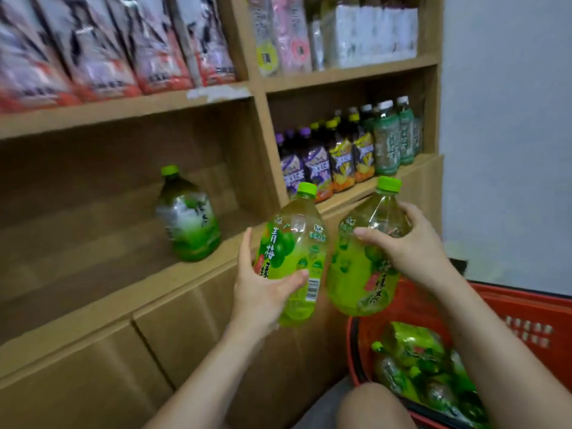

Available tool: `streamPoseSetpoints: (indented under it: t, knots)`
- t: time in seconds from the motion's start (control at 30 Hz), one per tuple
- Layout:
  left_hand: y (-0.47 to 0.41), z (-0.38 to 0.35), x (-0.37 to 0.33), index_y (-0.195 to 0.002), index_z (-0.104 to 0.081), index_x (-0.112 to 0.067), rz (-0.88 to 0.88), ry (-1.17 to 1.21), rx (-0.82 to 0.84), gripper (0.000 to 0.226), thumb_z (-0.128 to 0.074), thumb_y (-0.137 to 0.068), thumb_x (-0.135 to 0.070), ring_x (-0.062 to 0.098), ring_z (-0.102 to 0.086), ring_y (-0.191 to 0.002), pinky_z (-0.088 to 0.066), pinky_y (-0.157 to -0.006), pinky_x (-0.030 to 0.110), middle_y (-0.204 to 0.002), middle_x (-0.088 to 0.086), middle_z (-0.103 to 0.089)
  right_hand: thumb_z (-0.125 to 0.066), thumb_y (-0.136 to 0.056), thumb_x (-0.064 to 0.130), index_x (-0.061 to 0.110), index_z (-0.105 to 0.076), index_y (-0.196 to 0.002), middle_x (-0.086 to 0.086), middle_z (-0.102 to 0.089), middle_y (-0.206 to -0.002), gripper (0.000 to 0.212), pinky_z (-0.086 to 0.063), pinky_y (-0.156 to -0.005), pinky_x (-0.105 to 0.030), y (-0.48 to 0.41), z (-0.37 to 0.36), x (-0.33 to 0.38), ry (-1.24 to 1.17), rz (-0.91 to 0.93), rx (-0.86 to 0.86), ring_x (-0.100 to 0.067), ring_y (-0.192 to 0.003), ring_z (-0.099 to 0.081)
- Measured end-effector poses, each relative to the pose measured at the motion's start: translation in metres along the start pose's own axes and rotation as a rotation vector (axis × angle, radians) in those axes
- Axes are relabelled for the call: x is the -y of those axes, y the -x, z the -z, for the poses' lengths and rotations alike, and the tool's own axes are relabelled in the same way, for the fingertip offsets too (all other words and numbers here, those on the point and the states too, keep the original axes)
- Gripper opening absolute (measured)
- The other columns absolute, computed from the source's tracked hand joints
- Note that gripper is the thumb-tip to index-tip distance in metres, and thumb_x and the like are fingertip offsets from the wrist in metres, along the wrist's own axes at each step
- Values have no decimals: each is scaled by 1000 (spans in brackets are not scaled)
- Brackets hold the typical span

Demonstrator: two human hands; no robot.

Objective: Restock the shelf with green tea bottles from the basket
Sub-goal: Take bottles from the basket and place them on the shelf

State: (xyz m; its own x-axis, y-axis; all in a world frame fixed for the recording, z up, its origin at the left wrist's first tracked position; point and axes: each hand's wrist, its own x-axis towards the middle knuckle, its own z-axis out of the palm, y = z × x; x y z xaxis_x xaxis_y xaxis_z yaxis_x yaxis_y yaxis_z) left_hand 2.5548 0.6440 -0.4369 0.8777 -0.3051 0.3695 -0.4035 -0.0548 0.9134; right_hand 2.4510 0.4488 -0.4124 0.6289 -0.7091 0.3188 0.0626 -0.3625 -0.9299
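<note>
Both hands are clamped on green tea bottles: the left hand (266, 292) grips one bottle (294, 258) low on its label, the right hand (411, 243) holds another (362, 270) at its shoulder. They hover tilted beside the shelf (130, 292), where a third bottle (188, 218) stands. More lie in the red basket (526, 317).

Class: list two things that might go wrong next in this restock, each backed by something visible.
1. The left hand grips the left bottle low down, so it could tip or slip; the right bottle, held by the right hand, is close and might knock it.
2. The shelved bottle stands near the front edge of the shelf; a nudge could topple it.
</note>
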Motion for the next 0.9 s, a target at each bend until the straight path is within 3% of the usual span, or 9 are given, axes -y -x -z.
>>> streamPoseSetpoints:
  t: [0.07,0.2,0.33,0.43,0.57,0.67,0.8,0.9]
  knots:
    - [-2,35,-9,-143,-26,-42,-29,-19,-99,114,-91,-51,-28,7,-47,-118,-41,-102,35,-134,-4,-44,-85,-52,53,29,-52,-122,14,-63,-108,81,-48,-92,-32,1,-29,24,-96,29,59,-8,-99,-60]
    - [-12,101,-12,-136,-24,-55,-37,-66,-283,114,-86,-41,-47,20,-52,-122,-46,-99,48,-136,5,-47,-81,-36,65,31,-54,-121,9,-69,-108,95,-53,-92,-41,1,-88,57,-166,78,136,-11,-99,-65]
    - [-33,156,-5,-145,-21,-38,-26,-141,-382,110,-88,-59,-20,19,-49,-122,-42,-103,46,-135,3,-47,-79,-30,73,32,-45,-130,6,-62,-121,114,-50,-94,-43,4,-147,86,-176,124,194,-16,-109,-61]
    - [-49,182,9,-145,-19,-36,-2,-175,-452,114,-85,-52,-30,15,-47,-122,-40,-105,41,-142,3,-43,-81,-42,65,32,-42,-132,5,-59,-120,104,-48,-96,-44,8,-186,98,-139,160,196,-18,-112,-56]
    - [-62,204,26,-148,-19,-29,14,-208,-507,112,-87,-60,-22,16,-44,-122,-33,-97,25,-142,2,-34,-77,-45,70,39,-38,-129,1,-58,-120,98,-48,-92,-39,13,-230,109,-14,201,232,-21,-111,-55]
    - [-68,212,37,-149,-15,-26,2,-275,-503,115,-88,-60,-22,21,-41,-127,-30,-98,23,-142,5,-29,-77,-48,70,37,-37,-133,-4,-57,-119,100,-48,-86,-35,16,-257,111,82,240,242,-23,-108,-56]
    - [-69,221,45,-150,-4,-29,-20,-358,-458,131,-91,-52,-29,23,-34,-133,-28,-105,28,-143,6,-24,-72,-55,73,34,-23,-140,-13,-51,-126,106,-45,-93,-41,18,-280,115,157,294,235,-31,-115,-52]
    - [-67,229,48,-148,2,-38,-27,-433,-480,135,-91,-51,-34,29,-34,-133,-30,-108,39,-141,8,-26,-76,-59,65,40,-4,-145,-18,-40,-138,115,-45,-97,-46,19,-287,116,282,327,379,-36,-120,-49]
